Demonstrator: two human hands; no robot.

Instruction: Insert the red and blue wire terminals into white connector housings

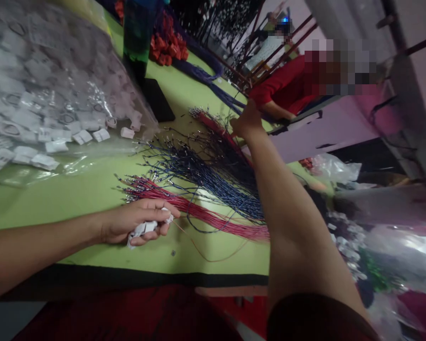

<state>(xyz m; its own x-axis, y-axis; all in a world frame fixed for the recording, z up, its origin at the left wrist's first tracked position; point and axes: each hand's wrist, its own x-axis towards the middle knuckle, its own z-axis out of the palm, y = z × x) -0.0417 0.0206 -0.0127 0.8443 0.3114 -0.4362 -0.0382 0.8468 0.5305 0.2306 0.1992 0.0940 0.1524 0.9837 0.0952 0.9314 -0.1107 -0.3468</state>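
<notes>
My left hand (142,221) is closed around several small white plastic connector housings (145,228), above the near edge of the green table. A thin orange-red wire (208,260) runs from the connector at its fingertips and curves right across the table. Beyond that hand lies a bundle of red wires (199,211) with metal terminals at the left ends. A thicker bundle of dark blue wires (213,182) lies behind it. My right hand (247,122) reaches over both to another red wire bundle (218,127) at the back; its fingers are mostly hidden.
A large clear plastic bag (74,71) of white connectors covers the left of the table (74,201). Behind are a dark phone-like slab (158,99), a dark bottle (138,42) and orange connectors (166,45) on purple wires. A person in red (287,85) sits across.
</notes>
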